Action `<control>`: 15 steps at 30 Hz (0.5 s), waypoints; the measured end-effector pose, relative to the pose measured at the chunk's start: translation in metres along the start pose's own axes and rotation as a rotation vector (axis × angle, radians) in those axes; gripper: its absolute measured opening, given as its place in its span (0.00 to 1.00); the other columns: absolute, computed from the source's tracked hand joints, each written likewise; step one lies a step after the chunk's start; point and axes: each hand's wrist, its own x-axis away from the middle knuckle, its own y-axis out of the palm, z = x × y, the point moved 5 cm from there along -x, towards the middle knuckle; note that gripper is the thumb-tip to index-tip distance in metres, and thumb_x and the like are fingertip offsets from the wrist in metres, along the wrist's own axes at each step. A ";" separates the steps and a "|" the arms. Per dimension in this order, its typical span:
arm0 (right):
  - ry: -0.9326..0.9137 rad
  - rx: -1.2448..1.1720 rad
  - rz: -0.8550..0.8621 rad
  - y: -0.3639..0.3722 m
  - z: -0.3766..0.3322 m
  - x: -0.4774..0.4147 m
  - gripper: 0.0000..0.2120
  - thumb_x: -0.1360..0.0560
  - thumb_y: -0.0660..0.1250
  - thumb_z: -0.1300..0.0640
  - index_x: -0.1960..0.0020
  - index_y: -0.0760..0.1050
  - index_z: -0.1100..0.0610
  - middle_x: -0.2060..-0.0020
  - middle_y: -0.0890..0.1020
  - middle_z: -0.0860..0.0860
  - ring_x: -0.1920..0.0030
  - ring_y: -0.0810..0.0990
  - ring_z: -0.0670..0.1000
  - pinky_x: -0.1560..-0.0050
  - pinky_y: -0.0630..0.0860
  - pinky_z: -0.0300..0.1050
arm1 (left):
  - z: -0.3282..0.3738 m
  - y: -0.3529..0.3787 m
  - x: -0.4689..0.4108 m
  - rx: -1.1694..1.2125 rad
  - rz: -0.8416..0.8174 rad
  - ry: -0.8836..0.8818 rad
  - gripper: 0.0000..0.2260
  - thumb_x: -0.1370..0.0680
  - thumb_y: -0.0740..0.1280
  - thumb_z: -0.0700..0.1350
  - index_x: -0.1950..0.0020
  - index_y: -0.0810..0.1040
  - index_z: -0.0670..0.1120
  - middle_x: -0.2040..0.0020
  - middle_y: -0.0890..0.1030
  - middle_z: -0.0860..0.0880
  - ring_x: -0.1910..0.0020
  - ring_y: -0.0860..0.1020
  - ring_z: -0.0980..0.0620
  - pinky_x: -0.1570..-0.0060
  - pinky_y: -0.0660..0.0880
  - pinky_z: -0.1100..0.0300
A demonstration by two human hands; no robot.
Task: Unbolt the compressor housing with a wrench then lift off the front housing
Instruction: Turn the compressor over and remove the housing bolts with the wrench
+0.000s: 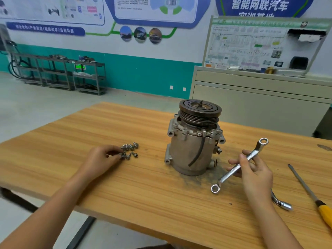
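Compressor position: upright on the table, right of centre, with its grooved pulley on top. The front housing sits directly under the pulley, seated on the cylindrical body, and a black cable runs down the near side. Loose bolts lie in a small cluster on the table, left of the compressor and apart from it. From my remote view, the left hand reaches to the near-left edge of that cluster. Its fingers are curled with the tips gathered together and touching the nearest bolts. I cannot tell whether one bolt is actually pinched between them. The right hand is just right of the compressor base and grips the wrench at mid-shank. Its thumb and fingers are closed around the shank, and the remaining fingers are loosely bent behind it. The wrench is a double ring type held on a diagonal, with one ring up and away and the other low, near the table by the compressor base. I cannot tell whether the low ring touches the table. A socket tool lies partly hidden under the right wrist. A screwdriver with a yellow handle lies further right.
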 end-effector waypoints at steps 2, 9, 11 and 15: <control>0.019 -0.018 0.008 -0.001 0.001 0.000 0.06 0.22 0.61 0.60 0.45 0.72 0.57 0.70 0.83 0.44 0.70 0.81 0.43 0.70 0.76 0.31 | 0.004 0.005 -0.003 -0.068 0.018 0.051 0.07 0.29 0.73 0.37 0.52 0.84 0.44 0.54 0.83 0.49 0.55 0.79 0.53 0.57 0.68 0.69; 0.039 -0.010 0.011 -0.002 -0.001 0.002 0.05 0.22 0.61 0.60 0.46 0.72 0.56 0.66 0.82 0.49 0.71 0.81 0.41 0.72 0.74 0.29 | 0.011 0.016 -0.009 -0.305 -0.016 0.093 0.07 0.27 0.72 0.45 0.51 0.83 0.47 0.50 0.83 0.48 0.48 0.78 0.45 0.51 0.71 0.55; 0.044 -0.013 0.009 -0.002 -0.002 0.002 0.06 0.22 0.61 0.60 0.46 0.72 0.56 0.66 0.82 0.49 0.71 0.81 0.41 0.72 0.74 0.29 | 0.011 0.019 -0.009 -0.318 -0.027 0.102 0.07 0.27 0.72 0.45 0.51 0.83 0.47 0.49 0.82 0.48 0.48 0.78 0.46 0.51 0.71 0.55; 0.018 0.004 0.018 -0.002 -0.005 0.003 0.06 0.22 0.61 0.60 0.46 0.73 0.57 0.68 0.82 0.48 0.71 0.80 0.40 0.70 0.75 0.30 | 0.011 0.022 -0.008 -0.309 -0.046 0.125 0.09 0.28 0.72 0.44 0.49 0.83 0.45 0.43 0.79 0.48 0.43 0.76 0.47 0.44 0.71 0.52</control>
